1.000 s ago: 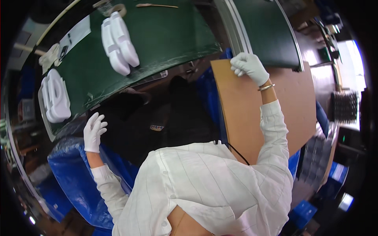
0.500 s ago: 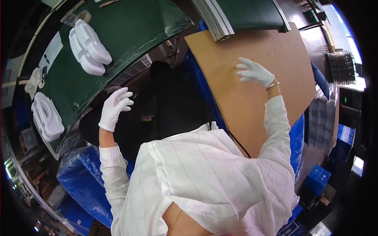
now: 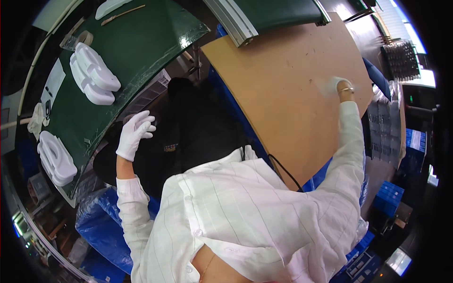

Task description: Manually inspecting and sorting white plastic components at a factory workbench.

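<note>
Holds the white-gloved left hand raised at left of centre, half open and loosely curved, near the edge of a green tabletop. Stretches the right hand over the far right part of a brown cardboard sheet, laid broad and flat across the right half of the frame. Cannot tell that hand's spread or grip, nor any contact with the sheet, through the heavy blur. Wears a bracelet at the right wrist. Faces, at upper left, two white molded plastic pieces lying side by side on the tabletop, with a similar white set lower, toward the left edge. Shares the same surface with a tape roll, a slim wooden stick and a paper sheet. Works between blue plastic sheeting at lower left and a green conveyor belt at top, right of centre.
</note>
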Demonstrator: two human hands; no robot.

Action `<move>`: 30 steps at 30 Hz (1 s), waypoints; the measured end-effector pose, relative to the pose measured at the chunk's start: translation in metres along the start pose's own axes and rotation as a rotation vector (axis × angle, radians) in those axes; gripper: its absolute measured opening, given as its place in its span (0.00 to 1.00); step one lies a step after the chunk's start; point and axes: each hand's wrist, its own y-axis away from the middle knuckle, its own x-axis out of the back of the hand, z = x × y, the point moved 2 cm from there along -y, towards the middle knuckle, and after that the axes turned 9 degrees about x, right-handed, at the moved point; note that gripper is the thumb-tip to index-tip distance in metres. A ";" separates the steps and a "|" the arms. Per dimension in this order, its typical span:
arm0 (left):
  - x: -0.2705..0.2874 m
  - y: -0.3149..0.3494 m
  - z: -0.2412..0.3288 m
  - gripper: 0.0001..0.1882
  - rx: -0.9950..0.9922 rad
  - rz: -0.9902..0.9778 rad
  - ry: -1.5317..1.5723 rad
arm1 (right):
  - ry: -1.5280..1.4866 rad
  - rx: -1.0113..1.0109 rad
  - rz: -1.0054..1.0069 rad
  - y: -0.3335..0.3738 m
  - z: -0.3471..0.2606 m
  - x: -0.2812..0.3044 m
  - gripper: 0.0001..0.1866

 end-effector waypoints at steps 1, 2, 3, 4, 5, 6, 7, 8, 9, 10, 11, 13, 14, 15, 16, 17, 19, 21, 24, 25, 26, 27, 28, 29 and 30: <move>0.002 -0.001 0.002 0.32 -0.006 0.013 -0.009 | 0.318 -0.046 0.056 -0.002 0.011 0.004 0.33; 0.003 -0.002 0.002 0.31 0.011 0.049 -0.011 | 0.679 -0.098 0.136 -0.001 0.020 0.009 0.31; 0.004 -0.002 0.002 0.31 0.010 0.047 0.004 | 0.287 0.112 0.102 -0.001 0.022 0.008 0.32; 0.004 -0.003 0.003 0.31 0.002 0.052 -0.003 | -0.077 0.305 0.104 0.002 0.021 0.007 0.33; 0.005 -0.004 0.004 0.31 0.009 0.065 -0.014 | -0.265 0.314 0.141 0.005 0.018 0.010 0.35; 0.005 -0.004 0.004 0.31 0.012 0.058 -0.029 | -0.595 0.425 0.148 0.012 0.010 0.009 0.37; 0.004 -0.005 0.005 0.31 0.004 0.046 -0.039 | -0.744 0.371 0.179 0.015 0.000 0.010 0.40; 0.003 -0.005 0.007 0.31 -0.016 0.033 -0.041 | -0.895 0.317 0.205 0.016 -0.013 0.008 0.42; 0.002 -0.006 0.010 0.31 -0.028 0.049 -0.078 | -1.046 0.252 0.227 0.019 -0.029 0.003 0.45; -0.001 -0.006 0.012 0.31 -0.044 0.060 -0.098 | -1.192 0.178 0.238 0.020 -0.046 -0.003 0.48; -0.004 -0.006 0.016 0.30 -0.035 0.092 -0.124 | -1.369 0.160 0.183 0.017 -0.064 -0.012 0.51; -0.014 -0.007 0.030 0.28 -0.172 0.124 -0.175 | -1.394 0.176 0.129 0.009 -0.096 -0.040 0.57; -0.021 -0.009 0.039 0.27 -0.245 0.155 -0.224 | -1.419 0.184 0.095 0.002 -0.111 -0.051 0.59; -0.028 -0.009 0.049 0.26 -0.285 0.195 -0.278 | -1.521 0.202 -0.022 -0.002 -0.125 -0.060 0.61; -0.034 -0.008 0.061 0.22 -0.352 0.275 -0.391 | -1.620 0.181 -0.109 -0.003 -0.136 -0.069 0.62; -0.042 -0.006 0.075 0.20 -0.477 0.360 -0.561 | -1.696 0.138 -0.172 -0.004 -0.147 -0.077 0.63; -0.064 -0.004 0.103 0.18 -0.714 0.462 -0.673 | -1.704 0.210 -0.243 -0.006 -0.166 -0.087 0.63; -0.088 -0.005 0.131 0.16 -0.849 0.498 -0.720 | -1.719 0.246 -0.323 -0.009 -0.185 -0.097 0.63; -0.128 -0.009 0.165 0.14 -1.040 0.558 -0.719 | -1.713 0.296 -0.494 -0.015 -0.211 -0.115 0.61; -0.140 -0.011 0.173 0.13 -1.069 0.566 -0.709 | -1.686 0.318 -0.536 -0.017 -0.218 -0.121 0.61; -0.150 -0.013 0.179 0.14 -1.078 0.599 -0.714 | -1.658 0.339 -0.576 -0.018 -0.224 -0.126 0.61; -0.157 -0.015 0.184 0.15 -1.084 0.628 -0.713 | -1.631 0.365 -0.616 -0.020 -0.230 -0.131 0.62; -0.162 -0.020 0.189 0.16 -1.085 0.635 -0.707 | -1.592 0.405 -0.652 -0.021 -0.235 -0.135 0.62; -0.165 -0.025 0.194 0.17 -1.075 0.632 -0.699 | -1.555 0.406 -0.674 -0.022 -0.239 -0.138 0.62; -0.165 -0.032 0.197 0.21 -0.953 0.562 -0.717 | -1.513 0.424 -0.695 -0.024 -0.244 -0.141 0.62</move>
